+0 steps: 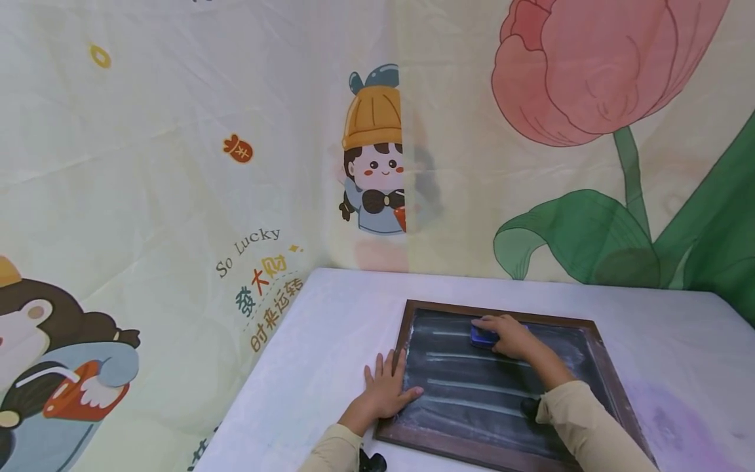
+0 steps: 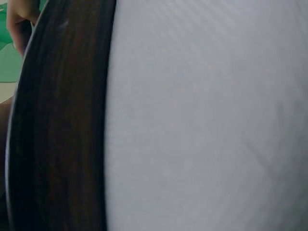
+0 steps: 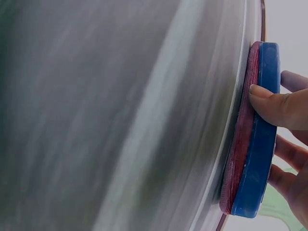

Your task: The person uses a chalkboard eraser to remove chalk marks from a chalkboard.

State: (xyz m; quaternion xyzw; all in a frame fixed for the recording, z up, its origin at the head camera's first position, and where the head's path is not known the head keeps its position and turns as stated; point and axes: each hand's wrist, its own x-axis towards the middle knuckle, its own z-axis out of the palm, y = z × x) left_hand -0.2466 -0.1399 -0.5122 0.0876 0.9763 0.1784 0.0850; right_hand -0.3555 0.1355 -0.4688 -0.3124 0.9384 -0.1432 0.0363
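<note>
A framed blackboard [image 1: 466, 413] lies on the white table, with several pale horizontal chalk lines across its dark face. My right hand [image 1: 510, 336] grips a blue chalkboard eraser [image 1: 480, 337] near the far edge of the board. In the right wrist view the eraser [image 3: 262, 139] shows a blue back and a reddish felt face turned to the board, with thumb and fingers on its two sides. Spread out flat, my left hand [image 1: 386, 391] rests on the board's left frame, its thumb reaching over the dark surface. The wooden frame [image 2: 67, 120] fills the left of the left wrist view.
The white tabletop [image 1: 283, 387] extends to the left of the board. A purple stain [image 1: 672, 419] marks the cloth at the right. Behind stand fabric walls printed with a pink tulip [image 1: 601, 72] and cartoon figures [image 1: 377, 157].
</note>
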